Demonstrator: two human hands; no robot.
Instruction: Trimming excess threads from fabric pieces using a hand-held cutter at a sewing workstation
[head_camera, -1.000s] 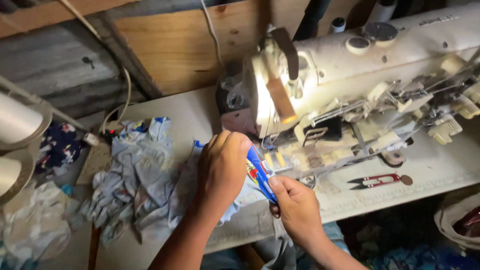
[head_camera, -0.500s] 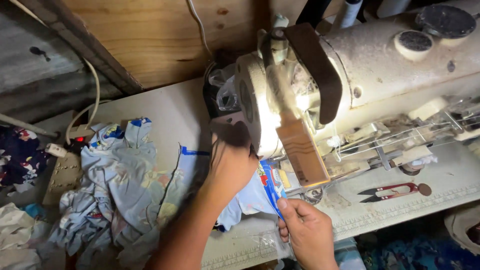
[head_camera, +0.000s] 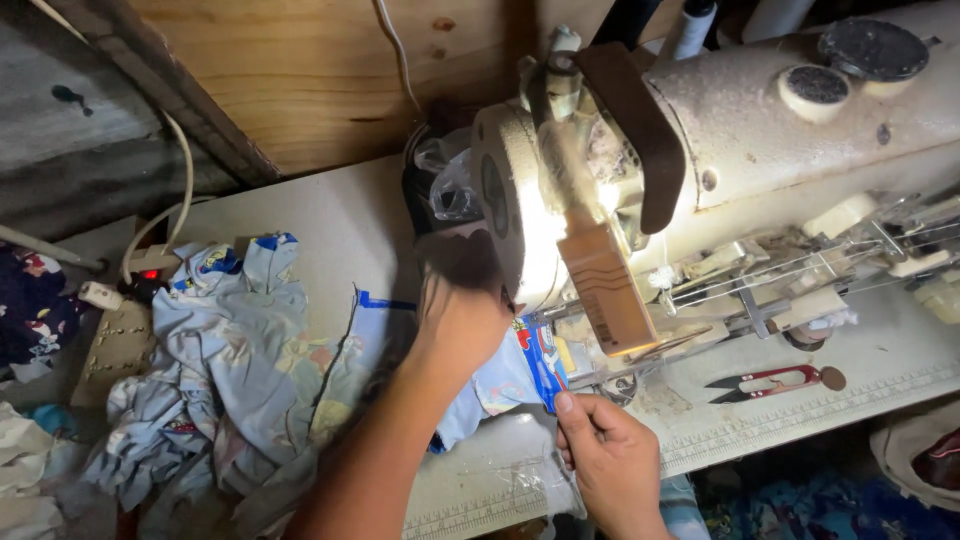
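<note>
Plywood wall behind, pale worn bench (head_camera: 330, 215) below. Printed light-blue fabric piece with blue edge (head_camera: 535, 365) lies at foot of sewing machine (head_camera: 760, 150), right hand (head_camera: 605, 460) pinching its near edge, fingers closed on cloth. Left hand (head_camera: 460, 320) pressed flat on same fabric, fingers hidden under machine head. Machine cream, grimy, metal; brown strap over top; lamp glare blocks needle area. Red thread snips (head_camera: 775, 380) lie right, apart. Crumpled soft fabric heap (head_camera: 230, 370) left. White cable on wall.
</note>
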